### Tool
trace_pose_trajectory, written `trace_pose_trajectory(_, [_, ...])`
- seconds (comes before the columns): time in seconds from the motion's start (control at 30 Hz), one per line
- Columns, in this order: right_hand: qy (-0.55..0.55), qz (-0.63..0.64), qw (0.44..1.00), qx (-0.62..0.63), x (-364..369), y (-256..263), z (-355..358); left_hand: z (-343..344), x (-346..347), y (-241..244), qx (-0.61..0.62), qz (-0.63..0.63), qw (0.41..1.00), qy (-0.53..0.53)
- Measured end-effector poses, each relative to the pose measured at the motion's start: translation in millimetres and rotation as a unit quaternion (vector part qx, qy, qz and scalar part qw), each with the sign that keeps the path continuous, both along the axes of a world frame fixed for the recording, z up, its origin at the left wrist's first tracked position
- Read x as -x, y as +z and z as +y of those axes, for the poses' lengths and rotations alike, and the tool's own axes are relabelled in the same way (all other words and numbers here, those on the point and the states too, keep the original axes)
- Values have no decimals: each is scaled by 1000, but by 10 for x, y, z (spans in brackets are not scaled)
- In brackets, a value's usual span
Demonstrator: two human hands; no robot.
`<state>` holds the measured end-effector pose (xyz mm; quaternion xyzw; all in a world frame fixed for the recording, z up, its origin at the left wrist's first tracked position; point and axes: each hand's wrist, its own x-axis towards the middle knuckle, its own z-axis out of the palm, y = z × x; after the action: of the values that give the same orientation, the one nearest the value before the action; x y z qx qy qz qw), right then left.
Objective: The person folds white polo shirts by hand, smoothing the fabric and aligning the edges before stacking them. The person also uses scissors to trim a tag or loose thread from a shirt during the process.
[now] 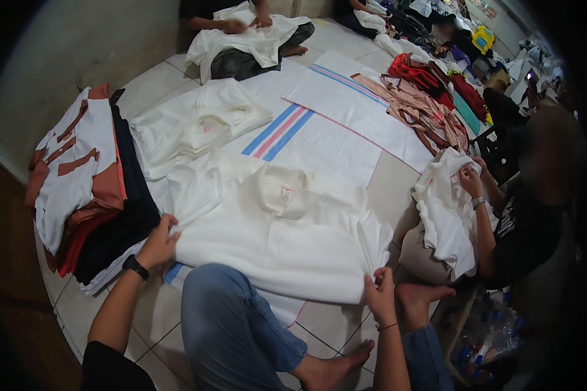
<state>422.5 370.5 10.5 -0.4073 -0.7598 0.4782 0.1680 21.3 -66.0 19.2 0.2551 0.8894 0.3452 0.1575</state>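
A white collared shirt [225, 239] lies front up before me, collar away from me, its lower part turned under or folded at the edge nearest me. My left hand [160, 242] pinches cloth at the shirt's left side, by the sleeve. At the lower right corner, my right hand [382, 288] grips the shirt's edge between thumb and fingers. Beneath the shirt are woven plastic sacks [342, 151] with blue and pink stripes. Beyond its left shoulder sits a stack of folded white shirts [176, 127].
Piled folded garments [73, 171] in white, brown, red and black stand at left. A person [518, 234] at right handles a white garment [445, 210]; another [254, 22] sits beyond with white cloth. Pinkish-brown clothes [420, 112] and plastic bottles [489, 332] lie at right.
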Motion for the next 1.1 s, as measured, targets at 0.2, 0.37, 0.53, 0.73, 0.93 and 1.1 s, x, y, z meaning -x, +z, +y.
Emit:
trace_pose_trajectory(0.2, [-2,-126,992,-13,-66,-196,-168,15,-49,49,104,-57,993,-26])
trace_pose_trajectory(0.37, [33,-45,961,-272,589,204,241,720,353,274,16,241,970,4])
trace_pose_trajectory(0.53, [8,-43,958,-283,1669,-8,1108,1638,694,-192,-10,277,960,37])
trace_pose_trajectory(0.73, [17,-247,903,-350,2267,-91,1360,1847,812,-877,60,319,938,123])
trace_pose_trajectory(0.93, [48,-220,887,-404,2092,-406,1591,1910,789,-768,64,280,949,131])
trace_pose_trajectory(1.1, [42,-229,900,-368,1967,-625,1768,1944,798,-765,71,287,946,132])
